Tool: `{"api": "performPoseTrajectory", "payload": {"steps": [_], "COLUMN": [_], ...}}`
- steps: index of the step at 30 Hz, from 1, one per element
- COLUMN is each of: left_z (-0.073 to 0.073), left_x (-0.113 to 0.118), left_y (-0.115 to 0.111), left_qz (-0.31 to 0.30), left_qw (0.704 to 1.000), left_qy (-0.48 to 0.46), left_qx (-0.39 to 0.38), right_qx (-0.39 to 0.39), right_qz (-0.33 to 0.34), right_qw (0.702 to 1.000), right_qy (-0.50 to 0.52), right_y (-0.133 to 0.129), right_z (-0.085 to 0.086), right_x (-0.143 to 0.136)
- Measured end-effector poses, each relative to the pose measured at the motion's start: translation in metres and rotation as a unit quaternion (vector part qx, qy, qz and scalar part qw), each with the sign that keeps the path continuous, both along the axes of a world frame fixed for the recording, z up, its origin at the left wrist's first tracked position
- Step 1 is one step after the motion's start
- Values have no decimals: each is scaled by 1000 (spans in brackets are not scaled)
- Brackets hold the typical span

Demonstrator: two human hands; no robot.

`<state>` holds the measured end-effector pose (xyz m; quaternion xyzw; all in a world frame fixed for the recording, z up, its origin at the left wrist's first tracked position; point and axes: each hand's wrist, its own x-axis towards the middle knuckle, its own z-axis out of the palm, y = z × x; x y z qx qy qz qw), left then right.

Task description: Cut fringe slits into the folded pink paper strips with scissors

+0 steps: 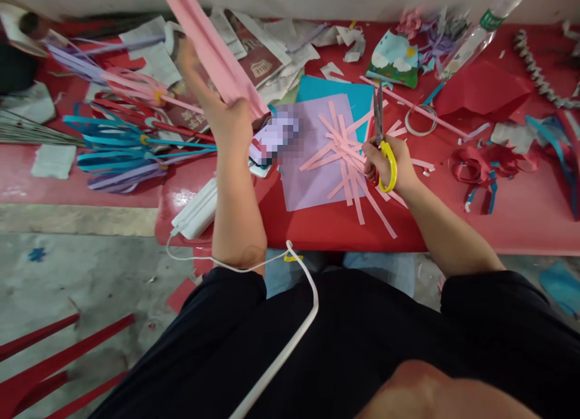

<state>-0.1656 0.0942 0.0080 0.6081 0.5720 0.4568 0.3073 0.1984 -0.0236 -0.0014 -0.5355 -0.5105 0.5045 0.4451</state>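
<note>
Red tabletop, littered with paper, spreads beneath both hands in the head view. Raised, the left hand pinches a folded pink paper reaching up and away from it. Right of that, the right hand grips yellow-handled scissors, blades pointing away. Just left of the right hand, loose pink strips lie crisscrossed on a purple sheet. Many strips seem already cut; the held paper looks uncut, as does the purple sheet.

clear bottle with green label, phone, white corded device, grey floor
</note>
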Motion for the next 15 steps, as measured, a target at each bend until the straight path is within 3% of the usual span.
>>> {"api": "performPoseTrajectory", "payload": {"steps": [2, 4, 6, 12, 15], "left_z": [1, -2, -10, -30, -31], "left_x": [-4, -4, -4, -10, -10], "left_y": [-4, -5, -3, 3, 2], "left_qz": [72, 87, 75, -49, -55], "left_qw": [992, 987, 991, 996, 995], "left_qy": [56, 97, 101, 67, 75], "left_qx": [87, 91, 54, -13, -39], "right_qx": [-1, 5, 15, 28, 27], "right_qz": [4, 6, 6, 9, 5], "right_qw": [1000, 1000, 999, 999, 999], "right_qy": [-6, -16, -29, -30, -29], "right_y": [-2, -4, -4, -1, 0], "right_z": [3, 5, 4, -11, -13], "right_x": [-2, -2, -2, 1, 1]}}
